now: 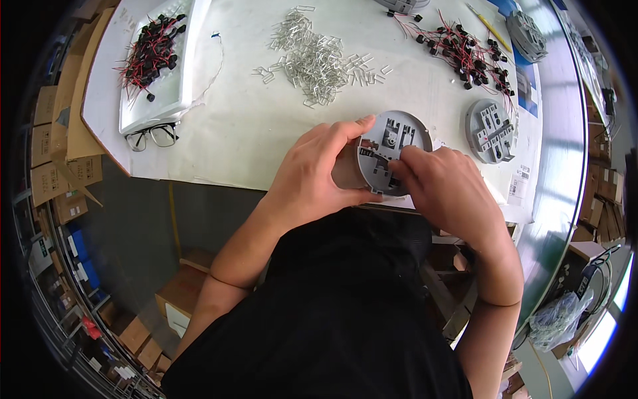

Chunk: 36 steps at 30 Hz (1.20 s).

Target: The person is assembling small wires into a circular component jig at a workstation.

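My left hand (pixel 309 166) grips a round grey plastic housing (pixel 405 136) by its left edge, thumb below and fingers above. The housing is tilted over the table's front edge, its inner side with slots and small raised parts facing up. The fingers of my right hand (pixel 445 183) are pinched together over the housing's lower right part. A thin dark piece shows at those fingertips, too small and covered to name. Another round grey housing (pixel 490 132) lies on the table just right of my right hand.
A pile of U-shaped metal clips (pixel 316 63) lies mid-table. Black parts with red wires fill a white foam tray (pixel 191 66) and form a heap (pixel 468 56) at the right. Glasses (pixel 153 136), a yellow pen (pixel 490 28) and stacked grey housings (pixel 526 36) lie around.
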Each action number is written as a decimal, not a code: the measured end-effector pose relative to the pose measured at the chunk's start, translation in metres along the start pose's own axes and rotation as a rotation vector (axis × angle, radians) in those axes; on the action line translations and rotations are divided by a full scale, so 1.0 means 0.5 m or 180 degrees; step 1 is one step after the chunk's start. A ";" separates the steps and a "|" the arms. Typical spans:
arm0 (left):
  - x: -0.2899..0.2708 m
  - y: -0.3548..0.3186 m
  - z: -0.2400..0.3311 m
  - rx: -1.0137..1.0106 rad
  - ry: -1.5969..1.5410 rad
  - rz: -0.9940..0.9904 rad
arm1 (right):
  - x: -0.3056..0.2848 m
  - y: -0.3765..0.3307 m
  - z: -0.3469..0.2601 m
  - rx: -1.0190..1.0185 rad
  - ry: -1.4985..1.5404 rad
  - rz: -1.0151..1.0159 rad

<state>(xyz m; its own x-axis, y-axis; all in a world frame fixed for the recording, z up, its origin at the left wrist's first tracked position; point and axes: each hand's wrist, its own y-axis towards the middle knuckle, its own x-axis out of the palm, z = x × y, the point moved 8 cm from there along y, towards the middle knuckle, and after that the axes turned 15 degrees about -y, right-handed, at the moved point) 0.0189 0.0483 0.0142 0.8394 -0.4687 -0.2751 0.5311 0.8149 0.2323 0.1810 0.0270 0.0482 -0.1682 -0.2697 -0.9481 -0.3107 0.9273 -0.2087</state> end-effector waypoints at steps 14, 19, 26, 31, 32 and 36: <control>-0.001 -0.003 0.000 0.0091 0.0052 0.0017 | 0.013 0.014 0.004 0.0034 0.0544 -0.0439; 0.001 -0.002 0.000 0.0128 0.0051 0.0046 | 0.018 0.015 0.006 0.0087 0.0447 -0.0332; 0.002 -0.002 -0.001 0.0152 0.0066 0.0043 | 0.020 0.019 0.008 -0.0070 0.0493 -0.0301; 0.002 -0.002 -0.001 0.0148 0.0077 0.0036 | 0.020 0.021 0.010 -0.0207 0.0560 -0.0322; 0.002 -0.002 -0.001 0.0144 0.0083 0.0028 | 0.020 0.022 0.010 -0.0220 0.0601 -0.0312; 0.000 -0.001 0.002 0.0137 0.0138 0.0023 | 0.020 0.025 0.012 -0.0268 0.0707 -0.0309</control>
<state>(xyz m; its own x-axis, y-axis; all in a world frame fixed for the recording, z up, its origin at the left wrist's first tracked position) 0.0187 0.0472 0.0151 0.8381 -0.4468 -0.3131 0.5302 0.8023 0.2742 0.1809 0.0375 0.0345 -0.3325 -0.4154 -0.8467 -0.4106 0.8720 -0.2666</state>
